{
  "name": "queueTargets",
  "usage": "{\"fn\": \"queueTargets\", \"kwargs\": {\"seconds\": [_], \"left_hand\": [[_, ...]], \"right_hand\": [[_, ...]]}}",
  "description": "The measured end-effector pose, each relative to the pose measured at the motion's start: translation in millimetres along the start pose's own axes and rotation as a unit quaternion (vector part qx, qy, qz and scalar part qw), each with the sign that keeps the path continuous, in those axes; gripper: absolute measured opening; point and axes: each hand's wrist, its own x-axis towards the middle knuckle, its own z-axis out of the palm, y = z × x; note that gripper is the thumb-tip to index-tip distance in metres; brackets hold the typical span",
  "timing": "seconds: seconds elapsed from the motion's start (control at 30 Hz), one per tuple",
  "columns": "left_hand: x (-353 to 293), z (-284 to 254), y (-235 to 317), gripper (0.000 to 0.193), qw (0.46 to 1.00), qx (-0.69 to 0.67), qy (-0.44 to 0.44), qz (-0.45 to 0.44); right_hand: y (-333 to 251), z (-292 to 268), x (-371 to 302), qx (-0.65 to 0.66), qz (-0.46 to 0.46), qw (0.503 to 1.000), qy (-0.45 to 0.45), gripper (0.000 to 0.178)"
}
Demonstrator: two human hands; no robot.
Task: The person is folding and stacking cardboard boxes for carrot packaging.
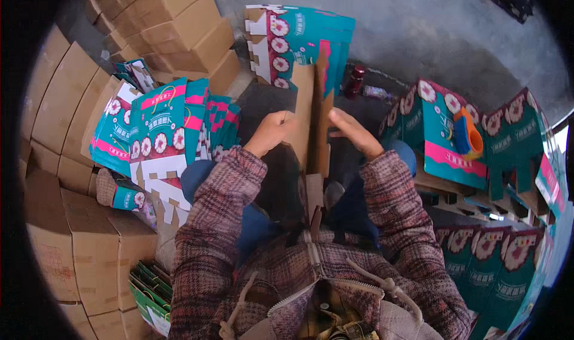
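Observation:
Upright between my knees stands a partly folded carton, its plain brown inner side showing and one panel seen nearly edge-on. My left hand is closed at the carton's left panel, the fingertips partly hidden by the board. On the other side my right hand is open, fingers stretched toward the right panel, close to or touching it. Beyond the carton, a stack of flat printed carton sheets in teal, pink and maroon lies on the floor.
Brown shipping boxes are piled at the left, near a heap of folded teal cartons. An orange and blue tape dispenser rests on teal cartons at the right. A dark red bottle stands ahead; green bags are lower left.

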Motion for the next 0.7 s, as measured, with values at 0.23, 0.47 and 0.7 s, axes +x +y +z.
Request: {"fn": "queueTargets", "kwargs": {"seconds": [0.23, 0.47, 0.7], "left_hand": [[0.1, 33.7, 9.9, 0.025, 0.997, 0.008, 0.026, -0.068], [26.5, 21.6, 26.0, 0.030, 0.992, 0.104, -0.006, 0.074], [6.3, 9.4, 96.1, 0.027, 0.921, 0.227, 0.235, 0.212]], "right_hand": [[37.5, -21.2, -8.6, -0.021, 0.120, 0.992, 0.029, 0.067], [53.7, -49.9, 3.8, -0.017, 0.142, 0.987, 0.069, 0.029], [73.6, -9.3, 36.5, 0.208, 0.089, 0.940, 0.257, 0.021]]}}
